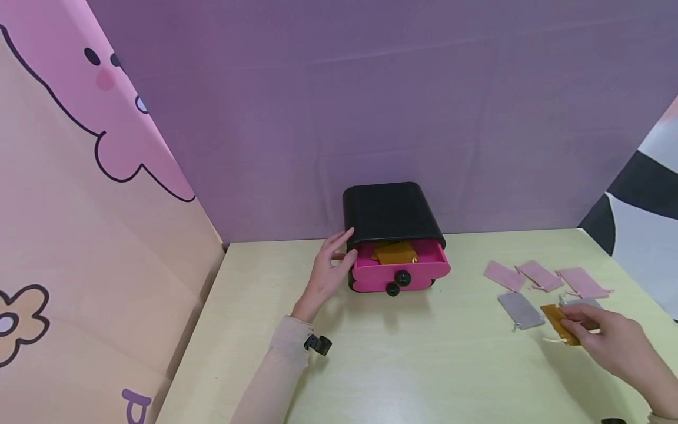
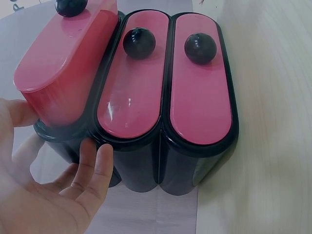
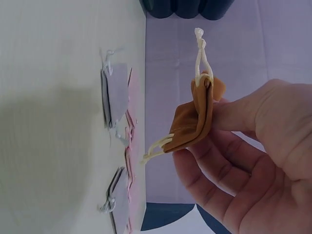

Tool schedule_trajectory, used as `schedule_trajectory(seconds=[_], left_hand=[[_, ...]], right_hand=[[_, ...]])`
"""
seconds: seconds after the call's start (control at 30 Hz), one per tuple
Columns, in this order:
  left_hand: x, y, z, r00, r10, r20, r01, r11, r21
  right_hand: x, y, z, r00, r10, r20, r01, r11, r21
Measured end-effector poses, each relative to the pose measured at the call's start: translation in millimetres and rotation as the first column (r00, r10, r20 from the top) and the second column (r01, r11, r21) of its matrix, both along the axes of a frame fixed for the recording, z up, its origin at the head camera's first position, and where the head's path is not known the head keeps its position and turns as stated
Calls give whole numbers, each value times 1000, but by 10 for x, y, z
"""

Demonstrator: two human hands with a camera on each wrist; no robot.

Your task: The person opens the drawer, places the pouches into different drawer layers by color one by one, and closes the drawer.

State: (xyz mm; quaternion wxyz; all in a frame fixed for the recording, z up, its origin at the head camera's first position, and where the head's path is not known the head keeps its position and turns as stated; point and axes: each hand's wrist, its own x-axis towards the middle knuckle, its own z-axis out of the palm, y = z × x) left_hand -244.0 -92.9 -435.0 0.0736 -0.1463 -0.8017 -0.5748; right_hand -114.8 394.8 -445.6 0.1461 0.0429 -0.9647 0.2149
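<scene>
A black cabinet (image 1: 391,209) with three pink drawers stands against the back wall. Its top drawer (image 1: 401,271) is pulled out and holds mustard-yellow pouches (image 1: 396,253); the two lower drawers (image 2: 131,87) are pushed in. My left hand (image 1: 327,274) rests at the cabinet's left side, fingers extended, thumb by the open drawer's corner. Over the right part of the table, my right hand (image 1: 617,338) pinches a mustard-brown drawstring pouch (image 3: 195,114) between thumb and fingers. The pouch is bent, with pale cords hanging from its ends, and is raised above the tabletop in the right wrist view.
Several pink drawstring pouches (image 1: 540,275) lie in a row on the right of the table (image 1: 402,365). In front of them are grey pouches (image 1: 521,310), one partly covered by my right hand. A purple cloth wall (image 1: 392,106) closes off the back, a printed panel (image 1: 90,235) the left.
</scene>
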Motion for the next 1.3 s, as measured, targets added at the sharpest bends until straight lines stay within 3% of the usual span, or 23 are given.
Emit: schedule_trajectory(seconds=[0.67, 0.83, 1.3], left_hand=[[10, 1, -8, 1000, 4, 0, -4, 1000, -7], [1, 3, -12, 1000, 4, -4, -4, 1000, -4], [14, 2, -4, 1000, 1, -3, -1, 1000, -9]], right_hand=[[-188, -290, 151, 982, 150, -117, -155, 987, -32], [-229, -361, 232, 980, 174, -98, -177, 984, -27], [-372, -613, 550, 958, 240, -158, -236, 971, 43]])
